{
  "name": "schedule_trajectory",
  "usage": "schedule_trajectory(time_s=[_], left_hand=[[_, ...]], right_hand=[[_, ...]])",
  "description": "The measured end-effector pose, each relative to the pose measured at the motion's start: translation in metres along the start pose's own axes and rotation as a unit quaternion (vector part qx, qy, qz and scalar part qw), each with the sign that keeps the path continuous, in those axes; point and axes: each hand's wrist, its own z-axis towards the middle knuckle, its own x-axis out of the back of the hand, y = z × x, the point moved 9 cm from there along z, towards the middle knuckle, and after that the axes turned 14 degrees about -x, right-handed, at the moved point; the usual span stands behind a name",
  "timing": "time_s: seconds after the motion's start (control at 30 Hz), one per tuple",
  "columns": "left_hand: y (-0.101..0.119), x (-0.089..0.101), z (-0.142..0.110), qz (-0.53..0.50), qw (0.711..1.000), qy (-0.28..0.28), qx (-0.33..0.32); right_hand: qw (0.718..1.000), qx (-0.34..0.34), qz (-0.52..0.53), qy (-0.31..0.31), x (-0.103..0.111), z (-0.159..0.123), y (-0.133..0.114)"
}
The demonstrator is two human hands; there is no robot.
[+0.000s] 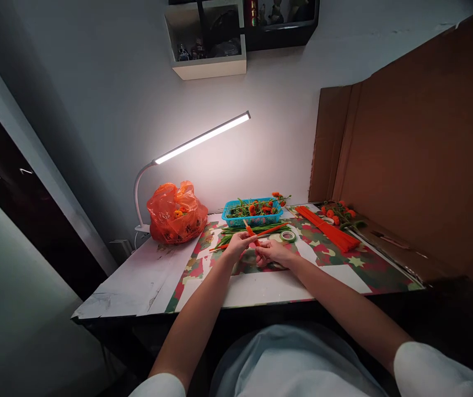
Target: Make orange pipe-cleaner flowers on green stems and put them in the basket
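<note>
Over the middle of the table, my left hand (pixel 240 244) pinches an orange pipe cleaner piece (pixel 250 229) with a pale tip pointing up and away. My right hand (pixel 273 253) is closed at the lower end of the same piece, its fingers bent and partly hidden. An orange strand (pixel 275 228) runs out to the right from beside my left fingers; where it joins is too small to tell. Just beyond my hands lie several green pipe cleaner stems (pixel 229 238). A roll of green tape (pixel 288 236) lies flat to the right of them.
A blue basket (pixel 253 221) of orange flowers stands at the back. An orange plastic bag (pixel 174 218) sits left, near a lit lamp (pixel 203 138). On the right are an orange pipe cleaner bundle (pixel 329 229), more orange flowers (pixel 339 212) and a cardboard sheet (pixel 410 149).
</note>
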Motion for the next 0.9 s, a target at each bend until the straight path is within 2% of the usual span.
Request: schedule_trajectory(time_s=[0.17, 0.23, 0.3, 0.37, 0.47, 0.53, 0.73, 0.9], left_hand=[[0.001, 0.004, -0.001, -0.009, 0.999, 0.049, -0.007], [0.003, 0.004, 0.0, -0.023, 0.998, 0.051, -0.02], [0.002, 0.001, 0.002, -0.067, 0.997, 0.035, -0.017], [0.0, -0.003, 0.003, -0.15, 0.988, 0.021, 0.009], [0.005, -0.007, 0.004, -0.276, 0.961, 0.008, 0.027], [0.013, -0.007, 0.004, -0.315, 0.949, -0.005, 0.01], [0.015, -0.002, 0.002, -0.32, 0.947, 0.007, -0.007], [0.006, 0.01, 0.006, -0.28, 0.957, 0.071, -0.016]], right_hand=[[0.979, 0.098, -0.104, 0.143, 0.012, -0.003, -0.014], [0.977, 0.106, -0.103, 0.151, 0.014, -0.004, -0.017], [0.989, 0.087, -0.046, 0.107, 0.013, -0.003, -0.016], [0.998, 0.05, 0.033, 0.023, 0.005, -0.005, -0.015], [0.985, 0.005, 0.123, -0.119, -0.012, -0.013, -0.016], [0.971, -0.012, 0.163, -0.175, -0.018, -0.019, -0.016], [0.946, -0.046, 0.199, -0.252, -0.027, -0.029, -0.014], [0.964, -0.03, 0.15, -0.216, -0.022, -0.024, -0.013]])
